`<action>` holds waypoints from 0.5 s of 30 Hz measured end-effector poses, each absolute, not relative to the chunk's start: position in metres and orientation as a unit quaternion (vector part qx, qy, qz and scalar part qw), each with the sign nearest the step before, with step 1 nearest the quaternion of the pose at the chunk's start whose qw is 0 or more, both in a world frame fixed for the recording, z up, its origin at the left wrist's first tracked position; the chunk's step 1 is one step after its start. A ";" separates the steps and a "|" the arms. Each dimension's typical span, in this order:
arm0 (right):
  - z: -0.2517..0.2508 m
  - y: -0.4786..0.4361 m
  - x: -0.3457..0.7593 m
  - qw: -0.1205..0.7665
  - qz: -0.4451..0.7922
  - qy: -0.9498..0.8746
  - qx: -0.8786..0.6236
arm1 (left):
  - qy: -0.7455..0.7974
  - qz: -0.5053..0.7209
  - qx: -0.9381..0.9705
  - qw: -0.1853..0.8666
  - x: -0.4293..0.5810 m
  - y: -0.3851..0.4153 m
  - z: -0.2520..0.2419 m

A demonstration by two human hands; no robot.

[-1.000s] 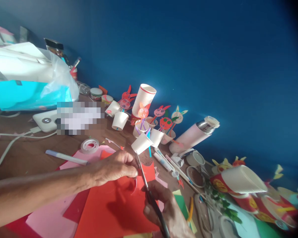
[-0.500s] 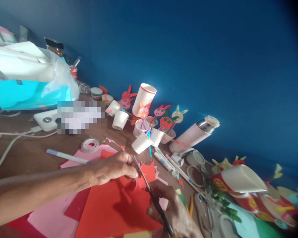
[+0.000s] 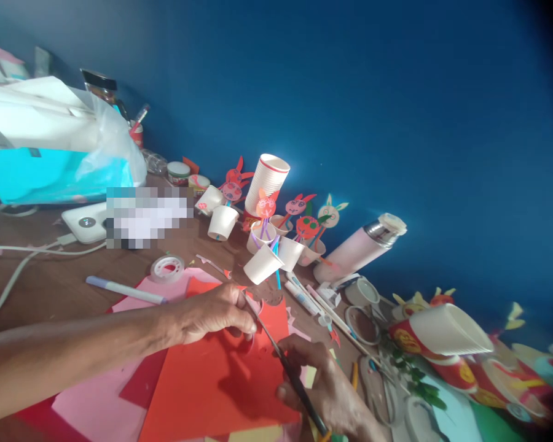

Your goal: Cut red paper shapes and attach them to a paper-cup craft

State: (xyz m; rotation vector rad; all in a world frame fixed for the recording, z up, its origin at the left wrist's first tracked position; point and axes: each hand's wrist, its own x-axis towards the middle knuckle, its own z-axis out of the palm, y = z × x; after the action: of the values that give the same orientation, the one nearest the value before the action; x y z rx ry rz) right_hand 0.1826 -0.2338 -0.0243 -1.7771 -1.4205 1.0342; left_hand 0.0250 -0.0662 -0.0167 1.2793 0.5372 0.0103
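Over the sheets of coloured paper, my left hand (image 3: pixel 219 316) is closed in a pinch on a small piece of red paper (image 3: pixel 245 345), mostly hidden by the fingers. My right hand (image 3: pixel 316 374) grips a pair of scissors (image 3: pixel 292 374), seen nearly edge-on, with a dark handle and thin metal blades. The blade tips reach up beside my left fingertips, and I cannot tell how far apart they are. Beneath both hands lies a large red sheet (image 3: pixel 203 393), on top of pink paper (image 3: pixel 92 393).
Paper cups (image 3: pixel 262 265) with rabbit-faced paper figures stand behind my hands, near a stack of cups (image 3: pixel 270 181) and a pink thermos (image 3: pixel 354 252). A tape roll (image 3: pixel 167 268) and a marker (image 3: pixel 124 290) lie left. More cups (image 3: pixel 451 331) lie right, against the blue wall.
My right hand and the scissors have shifted slightly down and right. The blade tips have moved slightly left beside my left fingertips. My left hand stays almost in place.
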 end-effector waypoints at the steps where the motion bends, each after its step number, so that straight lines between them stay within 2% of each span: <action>1: -0.024 -0.234 0.183 0.314 0.390 -0.541 -0.676 | 0.250 0.004 0.587 0.770 0.025 -0.066 -0.016; 8: -0.028 -0.233 0.189 0.336 0.390 -0.532 -0.673 | 0.258 0.006 0.586 0.768 0.025 -0.067 -0.011; 15: -0.053 -0.231 0.190 0.508 0.412 -0.463 -0.599 | 0.284 0.118 0.538 0.785 0.024 -0.070 -0.011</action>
State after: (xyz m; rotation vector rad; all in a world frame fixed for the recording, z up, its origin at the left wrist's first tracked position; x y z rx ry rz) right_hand 0.1895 -0.2314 -0.0535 -1.4437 -1.1155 0.9920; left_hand 0.0240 -0.0697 -0.0114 1.1608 0.6135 0.2544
